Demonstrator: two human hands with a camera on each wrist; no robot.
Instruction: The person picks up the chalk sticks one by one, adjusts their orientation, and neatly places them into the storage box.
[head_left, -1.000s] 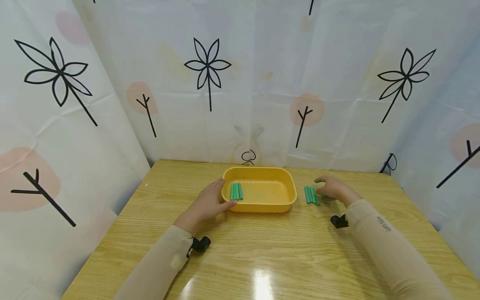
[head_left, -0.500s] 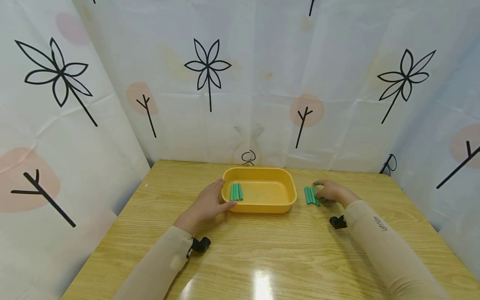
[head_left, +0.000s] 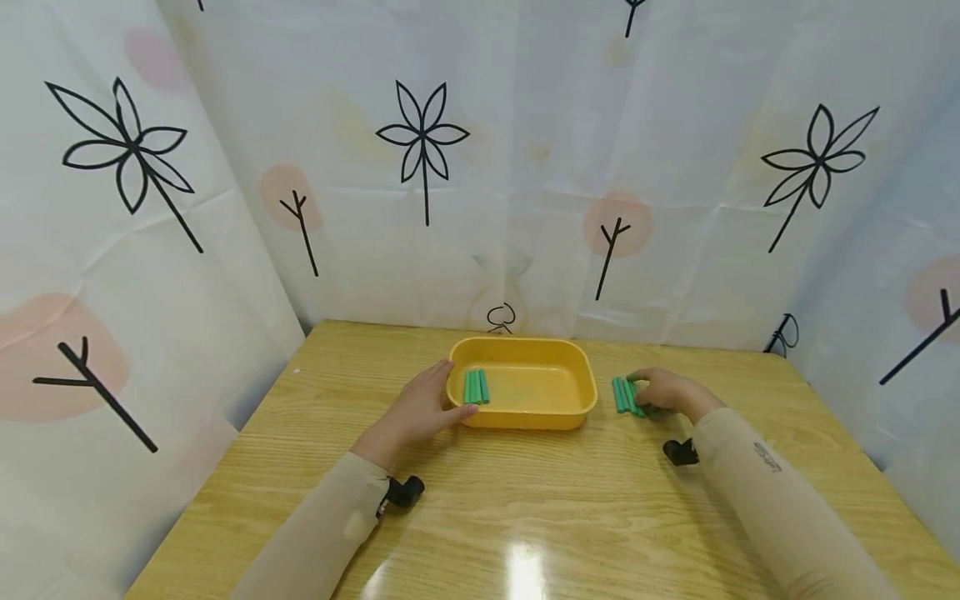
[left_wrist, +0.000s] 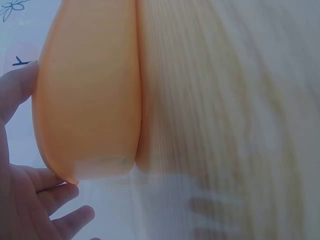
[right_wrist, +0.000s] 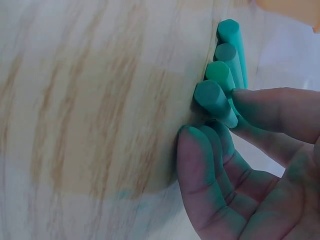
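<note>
A yellow plastic tray stands on the wooden table, with several green chalk sticks lying side by side at its left end. My left hand holds that end, thumb on the near rim and fingers at the far left corner. Just right of the tray lies a row of several more chalk sticks, in lighter and bluer greens. Over the row's right side, my right hand pinches the endmost chalk stick between thumb and fingers. Green dust coats those fingertips in the right wrist view.
The wooden table carries everything. A white curtain printed with flowers and trees hangs along its back and sides. Black wrist cameras, one under each forearm, sit close above the tabletop.
My right hand has shifted slightly left and down onto the right end of the chalk row. My left hand and the tray have stayed put; the head view has tilted slightly.
</note>
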